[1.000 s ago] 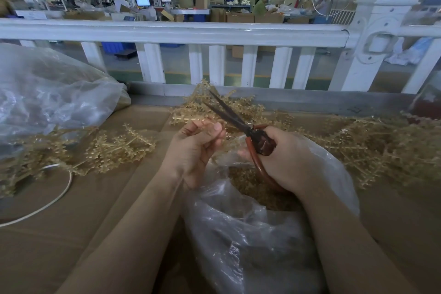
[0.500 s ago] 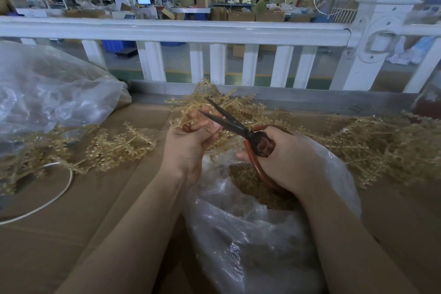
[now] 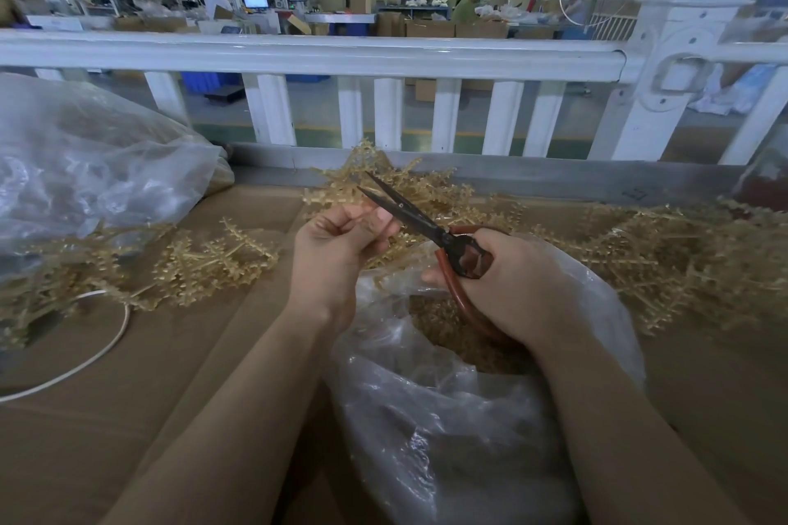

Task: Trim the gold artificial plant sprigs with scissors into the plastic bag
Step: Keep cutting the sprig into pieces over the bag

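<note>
My left hand [image 3: 337, 251] pinches a gold sprig [image 3: 396, 245] above the mouth of the clear plastic bag [image 3: 447, 431]. My right hand [image 3: 511, 281] grips the scissors [image 3: 426, 224], which have dark blades and red handles. The blades are parted and point up and left, just past my left fingertips. Gold cut pieces [image 3: 460, 332] lie inside the bag. Most of the held sprig is hidden by my fingers.
Loose gold sprigs lie in a heap at the right [image 3: 682, 256], at the back centre [image 3: 405, 183] and at the left [image 3: 204, 264] on the cardboard surface [image 3: 128, 418]. Another plastic bag [image 3: 85, 166] sits at the left, a white cord [image 3: 85, 362] beside it. A white railing [image 3: 383, 55] bounds the far edge.
My left hand rose and shifted slightly toward the blades with the sprig. The scissors tilted a little and their blades stay parted near my fingertips.
</note>
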`<action>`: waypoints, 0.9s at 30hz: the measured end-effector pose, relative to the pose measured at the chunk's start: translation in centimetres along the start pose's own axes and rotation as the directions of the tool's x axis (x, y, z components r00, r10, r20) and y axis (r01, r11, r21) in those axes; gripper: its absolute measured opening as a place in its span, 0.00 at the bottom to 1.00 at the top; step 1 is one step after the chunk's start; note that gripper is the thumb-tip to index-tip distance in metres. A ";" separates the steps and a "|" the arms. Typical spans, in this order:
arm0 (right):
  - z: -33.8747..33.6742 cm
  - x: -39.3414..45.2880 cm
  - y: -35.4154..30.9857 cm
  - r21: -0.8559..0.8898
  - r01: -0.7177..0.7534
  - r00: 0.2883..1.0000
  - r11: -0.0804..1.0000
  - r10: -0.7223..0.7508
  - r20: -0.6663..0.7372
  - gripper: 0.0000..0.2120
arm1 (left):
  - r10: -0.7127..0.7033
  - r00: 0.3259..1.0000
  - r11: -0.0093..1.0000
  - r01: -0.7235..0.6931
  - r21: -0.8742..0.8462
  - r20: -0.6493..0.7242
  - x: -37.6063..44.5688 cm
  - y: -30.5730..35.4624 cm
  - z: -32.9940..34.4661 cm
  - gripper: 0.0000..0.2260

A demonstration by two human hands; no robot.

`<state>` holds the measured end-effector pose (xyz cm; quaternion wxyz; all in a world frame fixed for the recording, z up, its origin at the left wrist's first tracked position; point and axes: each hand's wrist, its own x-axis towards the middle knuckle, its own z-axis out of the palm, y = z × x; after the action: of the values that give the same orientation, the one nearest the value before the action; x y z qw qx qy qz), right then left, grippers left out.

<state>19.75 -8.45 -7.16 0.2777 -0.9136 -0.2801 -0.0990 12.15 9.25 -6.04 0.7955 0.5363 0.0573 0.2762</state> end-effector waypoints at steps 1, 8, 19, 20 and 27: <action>0.1 0.0 0.0 -0.003 -0.003 1.000 1.000 0.003 0.009 0.38 | 0.004 1.000 1.000 -0.004 0.008 0.004 0.0 0.0 0.0 0.07; 0.2 -0.1 0.1 -0.040 0.018 0.999 0.999 -0.019 -0.038 0.38 | 0.058 0.998 0.989 -0.058 0.136 0.006 0.0 -0.3 -0.2 0.04; -0.3 -0.4 -0.2 -0.092 0.078 0.992 0.993 -0.086 -0.094 0.26 | 0.091 0.996 0.966 -0.087 0.245 -0.004 -0.2 -0.4 0.1 0.07; -0.3 -0.4 -0.2 -0.087 0.080 0.991 0.993 -0.088 -0.097 0.26 | 0.090 0.996 0.966 -0.087 0.242 0.000 -0.2 -0.4 0.1 0.07; -0.1 -0.3 -0.2 -0.032 0.072 0.991 0.997 -0.075 -0.110 0.35 | 0.092 0.996 0.971 -0.093 0.219 0.016 -0.3 -0.4 -0.1 0.07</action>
<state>19.40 -8.48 -7.12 0.2760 -0.8995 -0.2964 -0.1638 12.07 9.06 -6.49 0.7178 0.6238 0.0602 0.3033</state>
